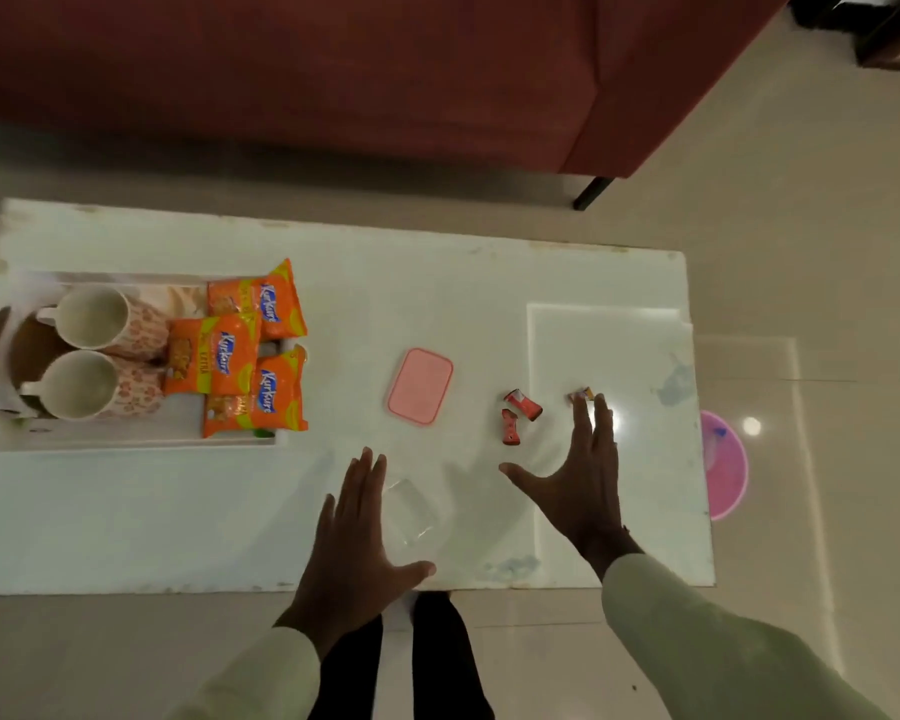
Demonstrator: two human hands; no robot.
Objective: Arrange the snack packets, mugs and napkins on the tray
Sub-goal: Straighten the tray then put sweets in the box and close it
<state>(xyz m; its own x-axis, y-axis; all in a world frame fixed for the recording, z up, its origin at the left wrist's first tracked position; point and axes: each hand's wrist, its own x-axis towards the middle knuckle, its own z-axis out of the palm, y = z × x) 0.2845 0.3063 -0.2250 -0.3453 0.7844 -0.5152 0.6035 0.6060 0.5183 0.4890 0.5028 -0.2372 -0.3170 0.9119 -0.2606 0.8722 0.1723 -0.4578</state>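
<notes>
A white tray at the table's left holds two floral mugs lying on their sides and several orange snack packets. Pale napkins seem to lie behind the mugs. My left hand hovers flat and open near the front edge, beside a clear plastic container. Over the right part of the table my right hand is spread open, its fingertips close to a small wrapped candy. Two red candies lie just left of it.
A pink lid lies at the table's middle. A white board covers the right end. A red sofa stands behind the table. A pink round object sits on the floor at right. My legs stand at the front edge.
</notes>
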